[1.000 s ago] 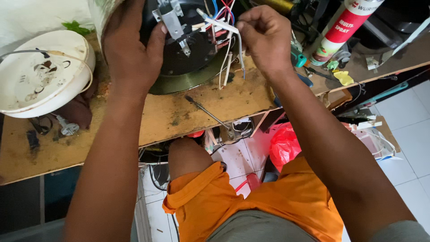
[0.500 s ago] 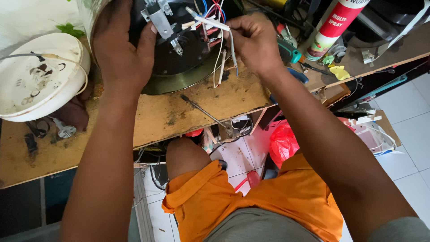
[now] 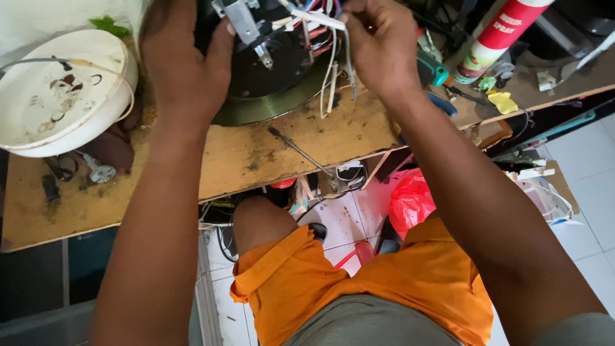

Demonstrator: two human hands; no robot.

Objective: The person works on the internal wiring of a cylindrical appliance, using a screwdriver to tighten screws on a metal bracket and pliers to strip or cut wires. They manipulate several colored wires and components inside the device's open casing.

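We look down on a worn wooden tabletop (image 3: 256, 160), its plywood face stained and scuffed, running at a slant across the upper half of the view. Below its front edge we see a floor of white tiles (image 3: 576, 154) with thin dark joints, brightest at the right in even daylight. A red plastic bag (image 3: 410, 198) lies on the floor under the tabletop's edge. At the lower left we see a dark blue panel (image 3: 90, 256) beside a pale grey strip of floor (image 3: 38, 327). The top left corner shows a white surface (image 3: 38, 16).

Black motor housing (image 3: 269, 70) top (and wire ends) beyond frame edge
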